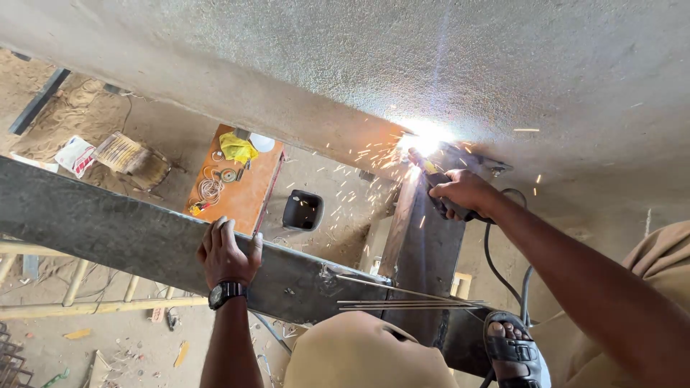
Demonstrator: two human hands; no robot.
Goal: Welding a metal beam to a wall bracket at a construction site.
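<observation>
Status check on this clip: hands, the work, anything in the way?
Left hand grips steel beam. Right hand holds electrode holder, arc sparking at wall joint. Spare rods near sandalled foot.

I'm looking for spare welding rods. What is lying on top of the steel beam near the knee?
A few thin rods lie loose across the steel beam; the left hand grips its edge. The knee hides what is below.

white-and-red packet (74,155) on sandy ground, far left
</observation>
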